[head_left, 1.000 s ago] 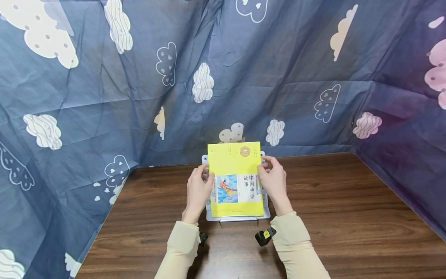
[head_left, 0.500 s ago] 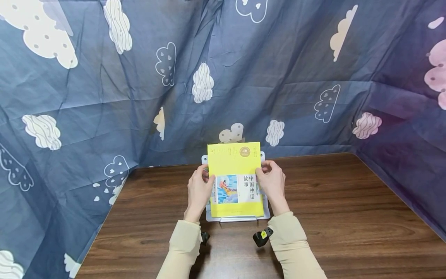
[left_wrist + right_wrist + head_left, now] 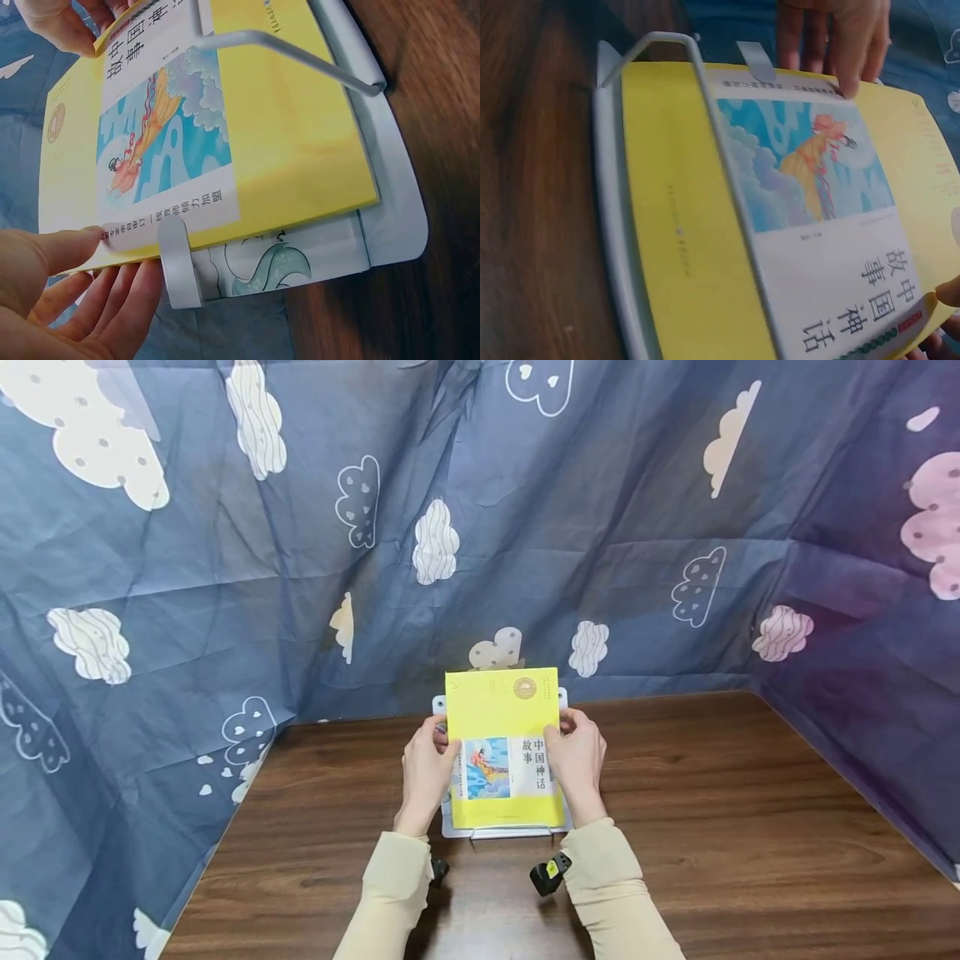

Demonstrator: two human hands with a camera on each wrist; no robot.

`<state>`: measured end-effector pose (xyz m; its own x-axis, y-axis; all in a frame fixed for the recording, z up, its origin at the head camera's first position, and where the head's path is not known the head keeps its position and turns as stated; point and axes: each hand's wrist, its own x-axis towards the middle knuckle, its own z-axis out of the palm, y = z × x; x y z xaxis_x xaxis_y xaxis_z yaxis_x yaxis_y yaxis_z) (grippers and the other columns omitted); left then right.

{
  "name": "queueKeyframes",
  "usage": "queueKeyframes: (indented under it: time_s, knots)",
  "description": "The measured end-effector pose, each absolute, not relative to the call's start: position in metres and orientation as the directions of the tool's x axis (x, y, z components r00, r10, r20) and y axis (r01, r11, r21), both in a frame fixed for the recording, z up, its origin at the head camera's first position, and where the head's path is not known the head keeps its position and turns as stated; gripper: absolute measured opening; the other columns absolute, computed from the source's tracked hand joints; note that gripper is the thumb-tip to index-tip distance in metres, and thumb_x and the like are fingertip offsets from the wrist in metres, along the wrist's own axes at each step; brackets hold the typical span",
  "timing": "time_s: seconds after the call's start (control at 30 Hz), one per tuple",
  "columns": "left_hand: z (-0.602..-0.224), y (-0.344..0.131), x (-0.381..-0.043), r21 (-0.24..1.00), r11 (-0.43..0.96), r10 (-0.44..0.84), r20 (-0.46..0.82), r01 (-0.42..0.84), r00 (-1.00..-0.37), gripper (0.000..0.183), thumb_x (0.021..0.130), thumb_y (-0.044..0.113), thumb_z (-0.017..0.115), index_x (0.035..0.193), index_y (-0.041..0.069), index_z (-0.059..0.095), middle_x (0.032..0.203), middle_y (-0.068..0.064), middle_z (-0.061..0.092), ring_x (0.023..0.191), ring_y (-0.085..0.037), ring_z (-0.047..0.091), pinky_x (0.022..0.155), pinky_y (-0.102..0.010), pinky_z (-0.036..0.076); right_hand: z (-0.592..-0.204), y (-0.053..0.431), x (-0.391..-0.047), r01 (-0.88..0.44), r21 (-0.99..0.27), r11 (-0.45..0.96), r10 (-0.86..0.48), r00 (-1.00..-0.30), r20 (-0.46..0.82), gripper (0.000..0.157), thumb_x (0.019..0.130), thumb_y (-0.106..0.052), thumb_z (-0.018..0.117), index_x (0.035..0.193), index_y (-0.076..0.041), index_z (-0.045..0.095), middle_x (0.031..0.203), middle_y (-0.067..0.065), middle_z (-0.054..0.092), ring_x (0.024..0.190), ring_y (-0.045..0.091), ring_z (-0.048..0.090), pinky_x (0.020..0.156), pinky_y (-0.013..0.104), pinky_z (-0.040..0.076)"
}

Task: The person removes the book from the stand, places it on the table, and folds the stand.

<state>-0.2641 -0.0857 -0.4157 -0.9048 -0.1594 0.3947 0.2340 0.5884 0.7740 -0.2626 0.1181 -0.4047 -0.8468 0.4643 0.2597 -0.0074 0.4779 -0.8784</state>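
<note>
A yellow book (image 3: 504, 710) with a blue picture on its cover leans upright on a pale book stand (image 3: 438, 703). My left hand (image 3: 427, 770) holds the book's left edge, thumb on the cover and fingers behind. On the opposite edge my right hand (image 3: 577, 762) pinches the book with its thumb over the cover. There the cover's edge bends up by the thumb (image 3: 949, 291) in the right wrist view. A metal clip (image 3: 178, 262) hooks over the left edge, below my left hand. The wire bar (image 3: 300, 56) of the stand crosses the lower cover.
The stand rests on a dark wood-grain table (image 3: 712, 793). Behind and at both sides hangs a blue cloth (image 3: 637, 568) printed with clouds. A small black wrist camera (image 3: 550, 875) sits at the right cuff, another at the left.
My right hand has shifted left, its thumb moving further in over the cover. The left hand stays at the left edge, and the book keeps its place on the stand.
</note>
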Motion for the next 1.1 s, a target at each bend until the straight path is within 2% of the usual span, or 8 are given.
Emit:
queueKeyframes:
  time_s: [0.17,0.33,0.47,0.63,1.1]
  knots:
    - [-0.42,-0.078,-0.263,0.763,0.599,-0.123,0.387,0.243,-0.914,0.041,0.088,0.008,0.073,0.127,0.007,0.06,0.089,-0.005,0.06,0.078,-0.018,0.057,0.068,-0.033,0.048,-0.409,0.123,-0.26,0.008,-0.886,0.464,0.48,-0.842,0.244,0.039,0.086,-0.012,0.062,0.124,-0.003,0.062,0.106,0.013,0.059,0.097,0.029,0.053,0.089,0.043,0.038]
    - [-0.422,-0.078,-0.257,0.744,0.626,-0.124,0.39,0.233,-0.912,0.041,0.089,0.007,0.072,0.127,0.006,0.058,0.09,-0.008,0.059,0.076,-0.019,0.056,0.066,-0.033,0.047,-0.409,0.127,-0.259,0.018,-0.895,0.447,0.446,-0.872,0.205,0.035,0.086,-0.011,0.062,0.121,-0.005,0.063,0.1,0.013,0.063,0.091,0.029,0.058,0.081,0.043,0.043]
    - [-0.423,-0.081,-0.253,0.746,0.628,-0.136,0.386,0.222,-0.912,0.04,0.089,0.006,0.072,0.127,0.006,0.059,0.09,-0.009,0.059,0.075,-0.02,0.055,0.065,-0.034,0.047,-0.411,0.123,-0.258,0.038,-0.899,0.437,0.43,-0.886,0.172,0.036,0.086,-0.012,0.062,0.122,-0.005,0.062,0.103,0.013,0.063,0.094,0.03,0.057,0.083,0.043,0.043]
    - [-0.42,-0.085,-0.252,0.741,0.629,-0.136,0.402,0.234,-0.906,0.038,0.089,0.003,0.07,0.126,0.004,0.059,0.088,-0.008,0.057,0.073,-0.02,0.054,0.063,-0.034,0.045,-0.408,0.122,-0.26,0.049,-0.894,0.445,0.397,-0.906,0.148,0.035,0.086,-0.013,0.064,0.121,-0.007,0.061,0.1,0.011,0.063,0.092,0.029,0.058,0.078,0.04,0.043]
    - [-0.406,-0.086,-0.265,0.754,0.605,-0.157,0.429,0.257,-0.89,0.032,0.089,0.005,0.071,0.12,0.007,0.062,0.086,-0.005,0.059,0.075,-0.02,0.056,0.066,-0.036,0.044,-0.391,0.126,-0.266,0.011,-0.923,0.385,0.389,-0.909,0.151,0.036,0.084,-0.007,0.063,0.12,-0.009,0.06,0.097,0.009,0.059,0.089,0.026,0.057,0.075,0.035,0.042]
